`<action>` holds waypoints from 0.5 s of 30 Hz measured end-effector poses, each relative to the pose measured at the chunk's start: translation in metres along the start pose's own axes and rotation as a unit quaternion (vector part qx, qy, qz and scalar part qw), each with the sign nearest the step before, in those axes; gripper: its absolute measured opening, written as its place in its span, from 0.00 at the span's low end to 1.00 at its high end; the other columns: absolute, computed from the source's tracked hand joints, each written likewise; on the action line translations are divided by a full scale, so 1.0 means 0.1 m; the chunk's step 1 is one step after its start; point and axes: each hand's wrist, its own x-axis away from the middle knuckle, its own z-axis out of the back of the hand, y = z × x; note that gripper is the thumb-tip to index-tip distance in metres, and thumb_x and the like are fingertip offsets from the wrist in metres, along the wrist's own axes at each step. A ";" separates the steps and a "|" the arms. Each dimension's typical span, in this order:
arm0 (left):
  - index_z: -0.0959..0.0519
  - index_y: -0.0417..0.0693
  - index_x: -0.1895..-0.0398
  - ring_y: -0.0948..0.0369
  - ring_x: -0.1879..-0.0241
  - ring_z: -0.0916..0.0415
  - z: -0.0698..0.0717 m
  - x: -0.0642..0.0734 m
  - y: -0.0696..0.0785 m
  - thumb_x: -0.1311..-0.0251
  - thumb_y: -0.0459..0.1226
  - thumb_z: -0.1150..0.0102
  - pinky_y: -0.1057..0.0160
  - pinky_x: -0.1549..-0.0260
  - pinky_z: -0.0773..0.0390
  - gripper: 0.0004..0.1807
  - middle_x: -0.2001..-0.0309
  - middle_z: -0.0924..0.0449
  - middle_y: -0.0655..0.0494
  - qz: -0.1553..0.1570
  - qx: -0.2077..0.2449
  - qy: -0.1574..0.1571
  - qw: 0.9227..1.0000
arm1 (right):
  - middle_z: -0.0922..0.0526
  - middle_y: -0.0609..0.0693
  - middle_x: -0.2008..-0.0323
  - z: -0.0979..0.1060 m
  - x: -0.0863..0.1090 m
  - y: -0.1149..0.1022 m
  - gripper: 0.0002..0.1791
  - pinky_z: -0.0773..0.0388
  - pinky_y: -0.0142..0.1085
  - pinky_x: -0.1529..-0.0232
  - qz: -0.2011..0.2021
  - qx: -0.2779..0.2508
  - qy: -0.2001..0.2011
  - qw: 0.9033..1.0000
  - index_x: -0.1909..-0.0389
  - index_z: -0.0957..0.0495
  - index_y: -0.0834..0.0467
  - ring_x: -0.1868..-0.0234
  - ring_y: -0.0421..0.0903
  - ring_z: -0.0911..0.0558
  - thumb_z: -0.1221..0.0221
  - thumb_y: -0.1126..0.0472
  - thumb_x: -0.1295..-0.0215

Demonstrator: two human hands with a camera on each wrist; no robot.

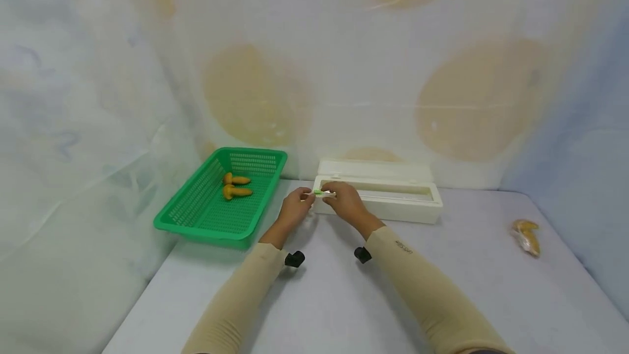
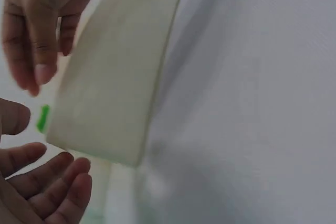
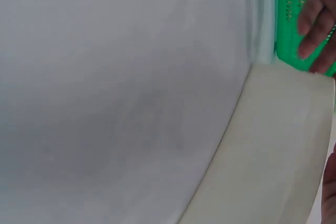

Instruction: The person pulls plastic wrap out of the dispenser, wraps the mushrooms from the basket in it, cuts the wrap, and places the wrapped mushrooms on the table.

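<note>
A long white box, its lid raised at the back, stands near the wall. At its left end lies a small bright green piece, which looks like a sliding cutter. My left hand is just left of that end, with thumb and fingers apart in the left wrist view. My right hand hangs over the box's front edge, fingers pointing down, close to the green piece. In the left wrist view the green piece sits between the two hands, apart from the fingertips. Any clear film there is too faint to tell.
Left of the box, a green plastic basket holds two orange-brown mushrooms. Far right on the white table lies a yellowish bundle wrapped in clear plastic. Hanging sheets enclose the back and sides.
</note>
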 end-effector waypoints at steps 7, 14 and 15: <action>0.18 0.45 0.58 0.56 0.60 0.22 0.10 -0.04 0.25 0.34 0.42 0.43 0.56 0.63 0.22 0.11 0.58 0.17 0.53 -0.078 -0.138 -0.012 0.987 | 0.18 0.50 0.49 0.36 0.24 0.24 0.10 0.25 0.46 0.47 -0.021 0.039 -0.005 0.999 0.54 0.17 0.56 0.46 0.52 0.22 0.36 0.62 0.35; 0.17 0.47 0.55 0.57 0.60 0.21 0.10 -0.13 0.31 0.37 0.44 0.37 0.57 0.60 0.23 0.13 0.57 0.17 0.54 -0.155 -0.251 -0.038 0.955 | 0.18 0.52 0.50 0.79 0.52 0.53 0.10 0.26 0.48 0.47 -0.043 0.081 -0.003 0.996 0.53 0.17 0.57 0.47 0.54 0.22 0.37 0.62 0.35; 0.18 0.47 0.55 0.56 0.59 0.21 0.11 -0.14 0.33 0.37 0.44 0.36 0.56 0.59 0.23 0.13 0.56 0.17 0.54 -0.160 -0.258 -0.040 0.952 | 0.18 0.53 0.51 0.86 0.56 0.57 0.11 0.26 0.49 0.48 -0.044 0.086 0.001 0.995 0.53 0.17 0.57 0.47 0.55 0.22 0.37 0.63 0.35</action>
